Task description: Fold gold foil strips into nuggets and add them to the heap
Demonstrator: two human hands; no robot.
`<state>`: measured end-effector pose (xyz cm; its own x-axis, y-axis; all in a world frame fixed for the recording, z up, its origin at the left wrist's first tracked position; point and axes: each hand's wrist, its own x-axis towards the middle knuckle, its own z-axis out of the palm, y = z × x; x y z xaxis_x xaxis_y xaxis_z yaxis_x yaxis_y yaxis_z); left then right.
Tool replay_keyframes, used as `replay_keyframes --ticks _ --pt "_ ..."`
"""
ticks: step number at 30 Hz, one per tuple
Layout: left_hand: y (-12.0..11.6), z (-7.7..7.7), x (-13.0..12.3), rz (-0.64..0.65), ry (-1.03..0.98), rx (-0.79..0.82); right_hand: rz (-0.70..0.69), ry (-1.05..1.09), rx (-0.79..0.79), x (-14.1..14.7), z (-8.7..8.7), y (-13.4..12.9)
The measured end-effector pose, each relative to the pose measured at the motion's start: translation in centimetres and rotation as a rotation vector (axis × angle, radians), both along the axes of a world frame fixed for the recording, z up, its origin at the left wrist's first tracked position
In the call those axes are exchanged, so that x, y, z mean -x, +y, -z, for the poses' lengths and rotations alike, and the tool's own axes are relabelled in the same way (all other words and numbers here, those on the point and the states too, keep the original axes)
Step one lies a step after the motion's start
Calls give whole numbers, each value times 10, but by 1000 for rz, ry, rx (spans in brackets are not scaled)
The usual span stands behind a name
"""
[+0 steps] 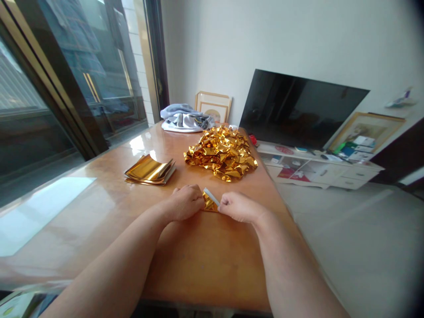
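Observation:
Between my two hands, low over the wooden table (212,260), is a small sheet of gold foil paper (209,202) with a pale folded edge along its upper side. My left hand (186,201) is closed on the sheet's left end, its fingers curled. At the right end, my right hand (236,206) pinches the paper, thumb and fingers together. Beyond and to the left lies a stack of flat gold foil sheets (147,170), slightly curled. Straight ahead, past my hands, rises a heap of folded gold foil pieces (223,152). The fingertips are partly hidden.
Folded clothes (185,118) lie at the table's far end, before a leaning picture frame (213,106). To the right, a television (303,108) stands on a low white cabinet (323,170). A glass door (82,75) runs along the left.

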<state>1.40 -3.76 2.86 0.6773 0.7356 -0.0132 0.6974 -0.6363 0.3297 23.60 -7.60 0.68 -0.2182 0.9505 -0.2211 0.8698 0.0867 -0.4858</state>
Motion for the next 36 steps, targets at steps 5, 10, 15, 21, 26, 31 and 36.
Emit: replay_keyframes --ticks 5,10,15,21,26,31,36 --pt "-1 9 -8 -121 -27 -26 20 -1 -18 0 2 -2" --pt "-2 14 -14 -149 -4 -66 21 -47 -6 1 1 -2" --pt "-2 13 -16 -152 4 -74 26 -67 21 1 -2 -3" --pt "-2 15 -16 -138 14 -103 15 -66 11 2 -8 -6" --pt "-3 15 -14 -109 16 -126 36 -32 2 0 -8 -7" --pt "-4 14 -14 -99 -8 -122 22 -4 19 -1 -10 -8" --pt "-3 15 -14 -109 -15 -107 -16 38 24 -3 -15 -9"
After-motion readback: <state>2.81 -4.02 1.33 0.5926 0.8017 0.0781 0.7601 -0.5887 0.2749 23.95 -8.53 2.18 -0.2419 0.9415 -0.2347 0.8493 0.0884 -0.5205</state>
